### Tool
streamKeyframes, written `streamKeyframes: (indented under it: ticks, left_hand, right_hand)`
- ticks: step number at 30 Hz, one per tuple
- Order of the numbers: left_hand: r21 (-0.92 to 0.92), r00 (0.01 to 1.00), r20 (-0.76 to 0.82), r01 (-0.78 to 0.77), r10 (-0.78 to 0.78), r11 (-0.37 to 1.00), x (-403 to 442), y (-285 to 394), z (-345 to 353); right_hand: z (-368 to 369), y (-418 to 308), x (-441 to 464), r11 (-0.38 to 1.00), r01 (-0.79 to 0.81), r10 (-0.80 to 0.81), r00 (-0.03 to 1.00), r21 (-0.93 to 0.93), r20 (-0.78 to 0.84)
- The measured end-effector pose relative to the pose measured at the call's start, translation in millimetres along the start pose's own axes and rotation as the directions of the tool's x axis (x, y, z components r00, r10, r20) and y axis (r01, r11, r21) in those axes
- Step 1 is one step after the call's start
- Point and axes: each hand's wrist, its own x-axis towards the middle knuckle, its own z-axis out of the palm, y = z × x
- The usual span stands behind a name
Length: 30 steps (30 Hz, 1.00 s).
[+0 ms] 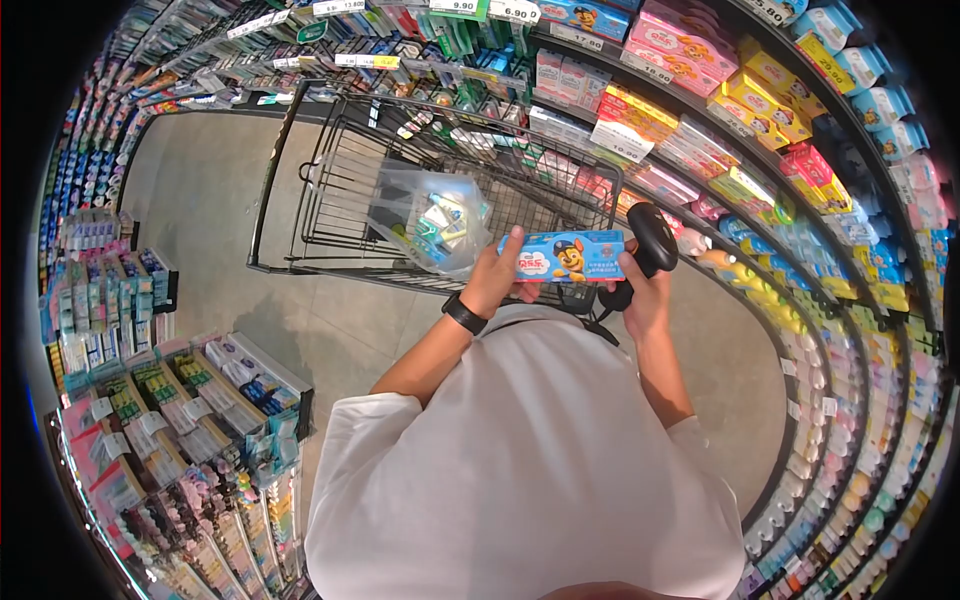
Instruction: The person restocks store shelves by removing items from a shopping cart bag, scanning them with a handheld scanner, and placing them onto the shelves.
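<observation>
A blue cartoon-dog box is held level in front of my body, its printed face towards me. My left hand grips its left end, thumb up along the edge. My right hand is closed around a black handheld barcode scanner, with the thumb against the box's right end. The scanner's head sticks up above that hand. Just beyond the box is a black wire shopping cart. Inside it lies a clear plastic bag with several small packages, their kind too small to tell.
Shelves of boxed goods with price tags curve along the far and right sides. At the lower left stands a display of packaged goods. Grey floor shows around the cart.
</observation>
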Motion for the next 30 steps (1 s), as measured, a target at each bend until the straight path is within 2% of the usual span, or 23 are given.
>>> streamKeyframes:
  ticks: [5,14,16,23,25,30]
  left_hand:
    - [0.01,0.997,0.072,0.036,-0.037,0.999,2,2,-9]
    - [-0.03,0.995,0.092,-0.038,0.041,0.999,5,8,-25]
    - [-0.039,0.987,0.144,-0.066,0.071,0.997,8,7,-34]
    - [-0.095,0.987,0.143,-0.061,0.074,0.994,10,14,-59]
    - [-0.118,0.975,0.207,-0.053,0.077,0.992,11,17,-70]
    - [-0.157,0.98,0.17,-0.072,0.099,0.985,19,15,-91]
  right_hand:
    - [3,-1,0,0.999,-0.025,0.021,0.997,-0.042,-0.075]
    - [17,4,2,0.997,-0.072,0.071,0.986,0.001,-0.149]
    - [23,7,3,0.997,-0.077,0.077,0.984,0.007,-0.16]
    - [49,15,6,0.996,-0.088,0.092,0.983,0.027,-0.16]
    - [56,19,8,0.997,-0.082,0.082,0.981,0.008,-0.178]
    - [80,28,13,0.997,-0.066,0.059,0.973,-0.026,-0.221]
